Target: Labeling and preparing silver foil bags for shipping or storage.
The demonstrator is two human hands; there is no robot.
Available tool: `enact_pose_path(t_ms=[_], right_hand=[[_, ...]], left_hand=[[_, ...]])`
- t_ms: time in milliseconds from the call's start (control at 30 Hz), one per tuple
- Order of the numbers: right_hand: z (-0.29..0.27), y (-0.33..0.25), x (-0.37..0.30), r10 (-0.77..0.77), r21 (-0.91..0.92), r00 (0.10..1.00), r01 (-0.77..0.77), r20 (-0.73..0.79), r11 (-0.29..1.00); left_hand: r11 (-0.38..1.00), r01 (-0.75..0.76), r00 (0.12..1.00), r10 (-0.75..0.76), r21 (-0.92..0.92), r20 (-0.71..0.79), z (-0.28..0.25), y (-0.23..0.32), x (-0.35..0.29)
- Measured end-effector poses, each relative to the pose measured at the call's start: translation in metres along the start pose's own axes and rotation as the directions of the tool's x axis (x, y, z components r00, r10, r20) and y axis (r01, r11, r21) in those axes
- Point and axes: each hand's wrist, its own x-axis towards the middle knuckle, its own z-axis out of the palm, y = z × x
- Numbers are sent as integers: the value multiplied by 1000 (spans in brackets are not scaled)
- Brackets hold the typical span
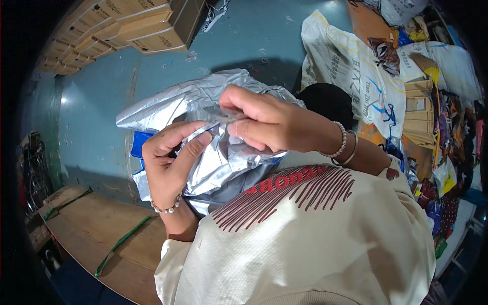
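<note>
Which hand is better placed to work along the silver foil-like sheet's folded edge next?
Probably the right hand: it is poised over the silver foil-like sheet, fingertips near that edge, though blur hides its grip. The left hand seems occupied, pinching the edge between thumb and fingertip.

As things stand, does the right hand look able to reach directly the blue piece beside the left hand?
Probably not directly: the left hand, pinching the silver sheet, seems between the right hand and blue piece.
</note>
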Motion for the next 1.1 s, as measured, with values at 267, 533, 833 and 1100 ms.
enact_pose_path(t_ms=[267, 533, 833, 1100], right_hand=[[-8, -1, 5, -15, 76, 981, 31, -195, 997], [-9, 20, 10, -286, -314, 942, 222, -175, 923], [-7, 3, 4, -308, -445, 927, 187, -217, 876], [-5, 2, -3, -353, -511, 911, 204, -213, 835]], left_hand=[[999, 28, 1000, -28, -25, -11, -2, -2, -1], [1000, 23, 1000, -23, 11, -6, -3, 4, -1], [810, -291, 942, 335, 510, 5, 5, 34, 12], [899, -254, 952, 297, 358, -70, 18, 22, 18]])
